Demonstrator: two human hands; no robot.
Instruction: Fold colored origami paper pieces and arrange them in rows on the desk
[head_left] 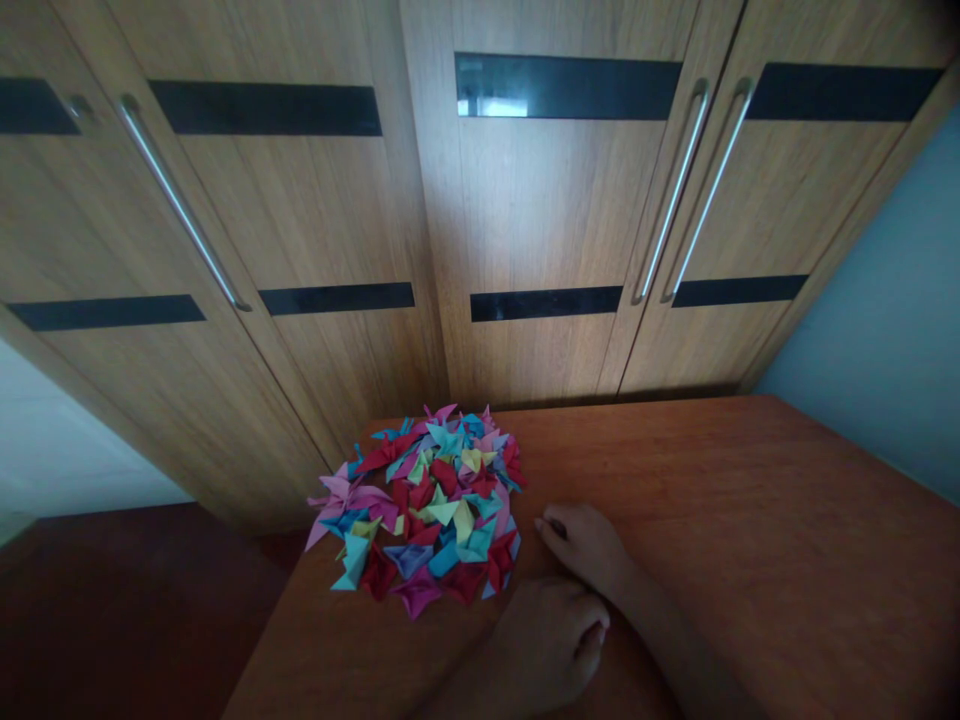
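A big heap of paper birds sits on the brown tabletop, over on the left side, close to the back edge and the left edge. The birds are folded from red, pink, purple, blue, light green and yellow paper. They lie all mixed up, some on top of others, with pointy bits sticking out every way.

Two bare hands are just to the right of the heap. The right hand is farther back, and its bent fingers point left at the birds, with a small gap between. The left hand is in front, nearer to the person, and its fingers curl in like a loose fist. Both hands have their fingers tucked in narrow, not spread. I cannot tell if something tiny is hidden inside them. The left knuckles are right by the right wrist, but I cannot tell if they touch.

Behind the tabletop stands a tall wooden cupboard with black stripes and long shiny handles. A blue-gray wall is on the right. The dark red floor shows at the bottom left.
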